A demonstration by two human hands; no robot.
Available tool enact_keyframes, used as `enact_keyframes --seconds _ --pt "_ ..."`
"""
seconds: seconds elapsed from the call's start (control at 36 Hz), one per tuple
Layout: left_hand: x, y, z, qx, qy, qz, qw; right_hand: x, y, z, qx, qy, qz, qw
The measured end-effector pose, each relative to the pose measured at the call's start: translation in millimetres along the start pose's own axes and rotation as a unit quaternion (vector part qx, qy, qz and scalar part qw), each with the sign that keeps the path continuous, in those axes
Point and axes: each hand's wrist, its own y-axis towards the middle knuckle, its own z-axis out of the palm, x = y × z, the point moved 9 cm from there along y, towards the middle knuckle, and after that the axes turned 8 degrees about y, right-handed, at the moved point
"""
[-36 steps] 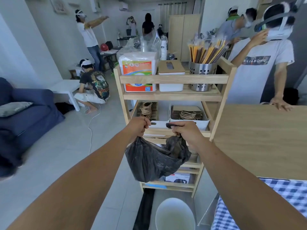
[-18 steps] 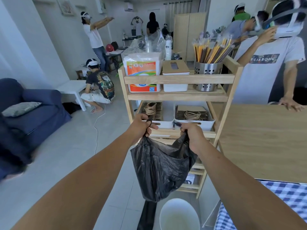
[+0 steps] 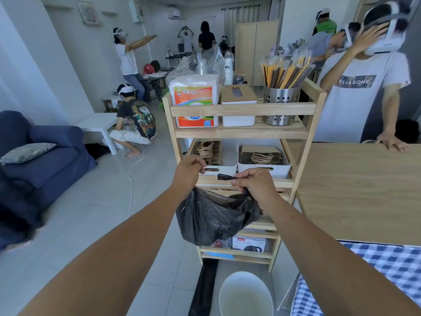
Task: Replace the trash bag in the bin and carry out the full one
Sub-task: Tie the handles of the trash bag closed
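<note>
A full black trash bag [image 3: 211, 218] hangs in the air in front of the wooden shelf cart. My left hand [image 3: 190, 171] grips one top corner of the bag and my right hand [image 3: 255, 182] grips the other, with a twisted end of plastic sticking out between them. Below, on the floor, stands the white bin [image 3: 246, 295], round, open and unlined inside. A second black bag [image 3: 204, 288] lies flat on the floor just left of the bin.
The wooden shelf cart [image 3: 241, 132] holds tissue packs, a box and a metal utensil holder. A wooden counter [image 3: 360, 190] is at right, a checked cloth [image 3: 373, 277] below it. A person leans on the counter; another crouches by a white table. A blue sofa [image 3: 43, 160] stands left.
My hands pulled apart, stretching the bag's top ends, and the bag hangs shorter and bunched than half a second ago. The view shifted slightly.
</note>
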Motion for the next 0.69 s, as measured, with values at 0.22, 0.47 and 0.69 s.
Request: enact_keyframes --seconds 0.22,0.47,0.69 --pt "3.6 -13.4 17.2 0.106 0.06 -0.026 0.992 4.4 -5.0 0.4 -0.014 -0.016 0.007 1.0" --pt "1.2 -21.1 25.9 0.098 0.108 0.012 0.989 7.8 -9.3 5.0 -0.004 -0.009 0.013 1.0" --pt "-5.2 -22.8 31.5 0.106 0.131 0.01 0.986 10.5 -11.0 1.5 0.001 -0.017 0.0 1.0"
